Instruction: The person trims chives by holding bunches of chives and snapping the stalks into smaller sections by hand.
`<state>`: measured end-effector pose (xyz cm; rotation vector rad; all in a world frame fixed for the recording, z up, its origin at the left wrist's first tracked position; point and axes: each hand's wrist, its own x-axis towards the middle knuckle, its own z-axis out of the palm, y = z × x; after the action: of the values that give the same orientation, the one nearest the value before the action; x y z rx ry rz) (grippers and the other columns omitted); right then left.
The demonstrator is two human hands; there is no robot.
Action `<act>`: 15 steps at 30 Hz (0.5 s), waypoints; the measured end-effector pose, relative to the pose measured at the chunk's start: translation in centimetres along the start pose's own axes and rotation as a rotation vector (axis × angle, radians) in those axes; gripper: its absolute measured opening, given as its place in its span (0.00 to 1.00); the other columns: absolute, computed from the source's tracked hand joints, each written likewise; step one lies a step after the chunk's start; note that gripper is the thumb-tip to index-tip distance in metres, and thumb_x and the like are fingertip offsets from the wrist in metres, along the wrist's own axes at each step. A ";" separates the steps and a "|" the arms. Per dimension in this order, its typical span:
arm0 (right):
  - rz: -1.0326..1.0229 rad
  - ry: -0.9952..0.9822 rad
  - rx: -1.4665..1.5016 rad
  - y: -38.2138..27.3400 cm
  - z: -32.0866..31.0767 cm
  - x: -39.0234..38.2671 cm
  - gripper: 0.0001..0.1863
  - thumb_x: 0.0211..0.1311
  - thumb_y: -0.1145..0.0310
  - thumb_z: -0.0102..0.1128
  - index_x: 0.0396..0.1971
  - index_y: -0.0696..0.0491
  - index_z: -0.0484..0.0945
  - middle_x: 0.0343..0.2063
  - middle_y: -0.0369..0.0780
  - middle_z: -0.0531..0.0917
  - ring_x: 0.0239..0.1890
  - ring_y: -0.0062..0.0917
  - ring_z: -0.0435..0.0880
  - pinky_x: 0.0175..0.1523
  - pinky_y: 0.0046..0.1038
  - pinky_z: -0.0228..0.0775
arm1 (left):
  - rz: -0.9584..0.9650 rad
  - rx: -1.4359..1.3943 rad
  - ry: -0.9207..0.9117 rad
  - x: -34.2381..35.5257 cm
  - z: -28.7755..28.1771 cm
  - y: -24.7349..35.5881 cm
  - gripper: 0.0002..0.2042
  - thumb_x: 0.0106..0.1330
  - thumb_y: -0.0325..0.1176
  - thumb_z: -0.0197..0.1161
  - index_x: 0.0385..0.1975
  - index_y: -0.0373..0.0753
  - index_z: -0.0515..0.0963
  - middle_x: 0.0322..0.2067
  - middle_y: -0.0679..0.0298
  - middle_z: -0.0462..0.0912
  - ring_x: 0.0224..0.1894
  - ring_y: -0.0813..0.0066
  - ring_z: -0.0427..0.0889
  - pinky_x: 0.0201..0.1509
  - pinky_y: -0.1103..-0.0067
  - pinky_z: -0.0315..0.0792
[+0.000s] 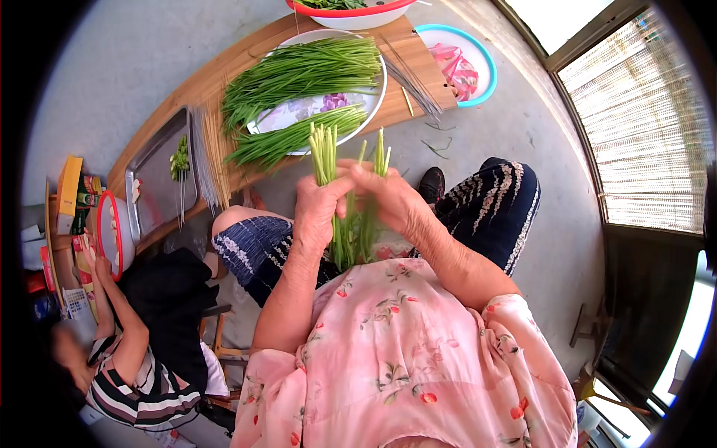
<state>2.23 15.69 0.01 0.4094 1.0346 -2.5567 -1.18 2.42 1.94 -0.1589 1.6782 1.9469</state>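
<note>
My left hand (pixel 320 207) is closed around a bundle of green garlic chives (pixel 323 155), its pale cut ends pointing up and its leaves hanging over my lap. Close beside it, my right hand (pixel 393 198) pinches a few more stalks, whose pale tips (pixel 382 153) stick up past the fingers. The two hands nearly meet at the thumbs. Beyond them, a white oval plate (pixel 287 118) with a purple flower print carries a large pile of chives (pixel 306 71) and a smaller bunch (pixel 314 133) nearer me.
The plate rests on a wooden table (pixel 399 45). Thin metal skewers (pixel 412 81) and bamboo skewers (pixel 216 160) lie around it. A metal tray (pixel 160 205) holds skewered greens. A blue-rimmed basin (pixel 489 56) and a red-rimmed bowl (pixel 355 16) stand beyond. At left, another person (pixel 142 373) holds a red-rimmed basket (pixel 123 243).
</note>
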 end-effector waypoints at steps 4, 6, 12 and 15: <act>0.016 -0.135 -0.053 0.2 -0.9 0.2 0.25 0.61 0.53 0.55 0.50 0.57 0.72 0.26 0.39 0.81 0.26 0.22 0.78 0.29 0.21 0.63 | -0.010 -0.004 0.013 -0.2 0.1 0.1 0.08 0.60 0.28 0.61 0.36 0.31 0.78 0.20 0.65 0.76 0.13 0.87 0.65 0.16 0.85 0.65; 0.024 -0.132 -0.081 -0.1 -0.7 -0.1 0.24 0.62 0.52 0.54 0.48 0.57 0.73 0.25 0.38 0.80 0.25 0.21 0.77 0.28 0.21 0.62 | -0.035 -0.027 -0.001 -0.4 -0.1 -0.1 0.08 0.60 0.26 0.60 0.37 0.30 0.78 0.19 0.67 0.75 0.12 0.86 0.65 0.16 0.84 0.67; 0.018 -0.041 -0.053 -0.3 0.4 -0.2 0.20 0.63 0.57 0.54 0.46 0.58 0.75 0.24 0.37 0.80 0.23 0.20 0.77 0.22 0.19 0.64 | 0.015 -0.010 0.046 -1.2 0.6 0.9 0.09 0.59 0.26 0.60 0.37 0.30 0.79 0.19 0.67 0.77 0.13 0.86 0.64 0.15 0.86 0.64; -0.037 -0.069 -0.071 -0.2 -0.3 0.2 0.18 0.62 0.61 0.56 0.45 0.58 0.76 0.22 0.36 0.79 0.20 0.20 0.76 0.19 0.19 0.63 | 0.168 0.141 0.212 -1.1 0.1 1.1 0.08 0.57 0.26 0.63 0.35 0.32 0.80 0.20 0.70 0.77 0.14 0.89 0.65 0.15 0.89 0.58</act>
<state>1.99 16.01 -0.14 0.2836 1.1135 -2.5386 -0.78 2.08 3.37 -0.1807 2.0185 1.9799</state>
